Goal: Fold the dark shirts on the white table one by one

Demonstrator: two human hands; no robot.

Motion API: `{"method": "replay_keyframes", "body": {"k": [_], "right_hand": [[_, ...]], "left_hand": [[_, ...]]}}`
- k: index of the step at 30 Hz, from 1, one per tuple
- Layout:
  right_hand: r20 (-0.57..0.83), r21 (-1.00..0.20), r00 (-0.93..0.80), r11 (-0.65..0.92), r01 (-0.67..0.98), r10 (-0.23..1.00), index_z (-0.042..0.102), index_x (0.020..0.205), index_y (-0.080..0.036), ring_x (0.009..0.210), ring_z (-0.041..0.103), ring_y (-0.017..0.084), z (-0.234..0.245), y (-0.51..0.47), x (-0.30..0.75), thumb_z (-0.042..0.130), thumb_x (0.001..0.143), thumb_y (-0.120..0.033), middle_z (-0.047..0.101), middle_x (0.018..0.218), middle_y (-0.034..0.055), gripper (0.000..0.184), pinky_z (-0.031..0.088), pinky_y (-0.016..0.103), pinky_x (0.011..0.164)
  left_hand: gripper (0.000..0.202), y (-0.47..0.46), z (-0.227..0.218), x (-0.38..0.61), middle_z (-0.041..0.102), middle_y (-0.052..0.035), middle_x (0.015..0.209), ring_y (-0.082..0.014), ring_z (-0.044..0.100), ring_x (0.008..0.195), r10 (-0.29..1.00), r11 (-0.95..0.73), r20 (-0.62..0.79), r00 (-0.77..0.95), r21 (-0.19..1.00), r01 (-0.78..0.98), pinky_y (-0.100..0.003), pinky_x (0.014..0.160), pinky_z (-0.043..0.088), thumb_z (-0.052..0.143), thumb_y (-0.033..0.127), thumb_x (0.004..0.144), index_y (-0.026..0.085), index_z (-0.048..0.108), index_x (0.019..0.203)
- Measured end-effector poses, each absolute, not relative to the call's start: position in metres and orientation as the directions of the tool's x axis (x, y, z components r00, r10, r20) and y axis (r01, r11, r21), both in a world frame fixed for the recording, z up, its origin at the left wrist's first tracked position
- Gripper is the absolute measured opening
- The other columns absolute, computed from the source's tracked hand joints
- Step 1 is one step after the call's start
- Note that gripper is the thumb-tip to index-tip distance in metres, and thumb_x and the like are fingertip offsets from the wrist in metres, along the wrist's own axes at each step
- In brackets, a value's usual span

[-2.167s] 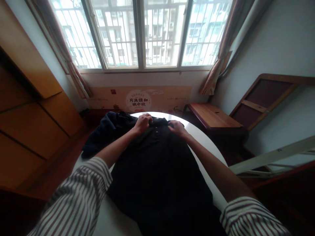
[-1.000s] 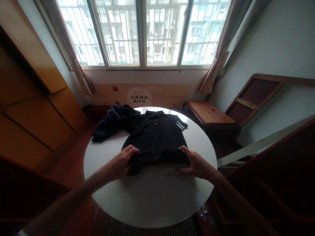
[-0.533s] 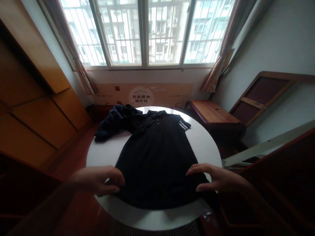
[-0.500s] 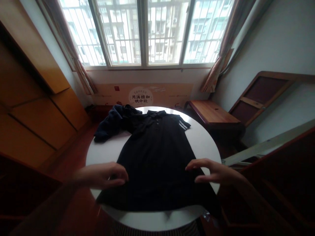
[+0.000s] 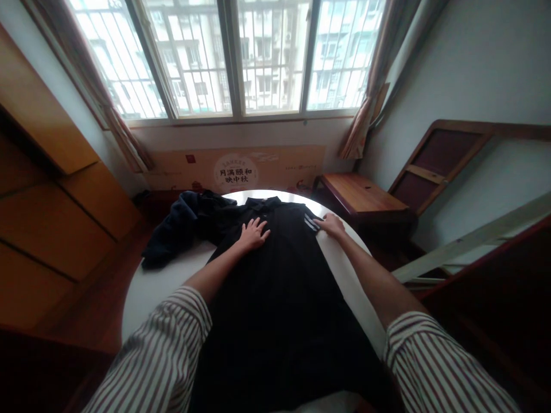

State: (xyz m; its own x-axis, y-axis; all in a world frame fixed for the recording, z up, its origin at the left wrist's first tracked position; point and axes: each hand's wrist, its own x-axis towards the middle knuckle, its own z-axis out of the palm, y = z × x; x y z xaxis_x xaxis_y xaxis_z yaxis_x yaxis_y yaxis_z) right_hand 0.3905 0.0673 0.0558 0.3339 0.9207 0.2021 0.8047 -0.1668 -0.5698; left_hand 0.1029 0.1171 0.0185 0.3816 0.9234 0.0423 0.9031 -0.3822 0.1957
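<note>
A black polo shirt [image 5: 279, 310] lies spread front side up on the round white table [image 5: 150, 292], its collar toward the window. My left hand [image 5: 253, 234] rests flat on the upper chest by the button placket, fingers spread. At the sleeve with white stripes, my right hand [image 5: 330, 225] pinches the cuff edge between thumb and fingers. The other sleeve runs in beside a bunched dark garment [image 5: 172, 229] at the table's far left, and where one ends is hard to make out.
Beyond the table's far right stands a low wooden stand [image 5: 361, 192], with a wood-framed panel [image 5: 443, 160] leaning by the wall. Orange cabinets [image 5: 94, 229] line the left side. A printed banner [image 5: 275, 166] runs below the barred window.
Both hands have moved from the shirt's lower sides up to its chest and sleeve. My left hand now lies flat; my right has taken hold of the striped sleeve. The view has shifted slightly.
</note>
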Motion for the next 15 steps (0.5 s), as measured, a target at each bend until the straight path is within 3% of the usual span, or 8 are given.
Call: {"method": "replay_keyframes", "body": {"k": [4, 8, 12, 15], "right_hand": [[0.186, -0.537, 0.392, -0.241, 0.809, 0.901, 0.059, 0.124, -0.017, 0.104, 0.063, 0.024, 0.051, 0.096, 0.406, 0.062, 0.095, -0.036, 0.061, 0.124, 0.0092, 0.035, 0.055, 0.043, 0.087], [0.207, -0.490, 0.485, -0.339, 0.803, 0.850, 0.061, 0.118, -0.009, 0.104, 0.064, 0.030, 0.046, 0.091, 0.431, 0.053, 0.097, -0.027, 0.066, 0.109, 0.0184, 0.029, 0.050, 0.042, 0.089], [0.276, -0.269, 0.485, -0.418, 0.868, 0.829, 0.061, 0.115, -0.009, 0.102, 0.063, 0.036, 0.040, 0.066, 0.437, 0.056, 0.090, -0.027, 0.064, 0.111, 0.0221, 0.031, 0.049, 0.046, 0.085], [0.390, -0.100, 0.242, -0.221, 0.970, 0.888, 0.060, 0.117, -0.008, 0.110, 0.059, 0.036, 0.040, 0.057, 0.413, 0.052, 0.092, -0.026, 0.061, 0.118, 0.0230, 0.033, 0.047, 0.044, 0.089]], "left_hand": [[0.069, 0.128, 0.003, 0.098, 0.021, -0.0090, 0.164, -0.0318, 0.016, 0.151, 0.930, -0.362, 0.006, 0.367, 0.181, 0.915, -0.060, 0.119, 0.011, 0.026, 0.065, 0.097, 0.029, 0.028, 0.156], [0.072, 0.127, -0.001, 0.098, 0.020, -0.0082, 0.165, -0.0320, 0.015, 0.151, 0.928, -0.370, 0.021, 0.372, 0.174, 0.913, -0.060, 0.119, 0.010, 0.023, 0.068, 0.095, 0.029, 0.027, 0.156], [0.073, 0.127, -0.002, 0.099, 0.020, -0.0074, 0.165, -0.0320, 0.015, 0.151, 0.924, -0.380, 0.033, 0.380, 0.170, 0.909, -0.060, 0.119, 0.010, 0.023, 0.069, 0.095, 0.029, 0.025, 0.157], [0.080, 0.128, -0.004, 0.099, 0.019, -0.0088, 0.165, -0.0310, 0.013, 0.152, 0.929, -0.370, 0.035, 0.369, 0.168, 0.914, -0.058, 0.120, 0.010, 0.021, 0.071, 0.094, 0.023, 0.020, 0.159]]}}
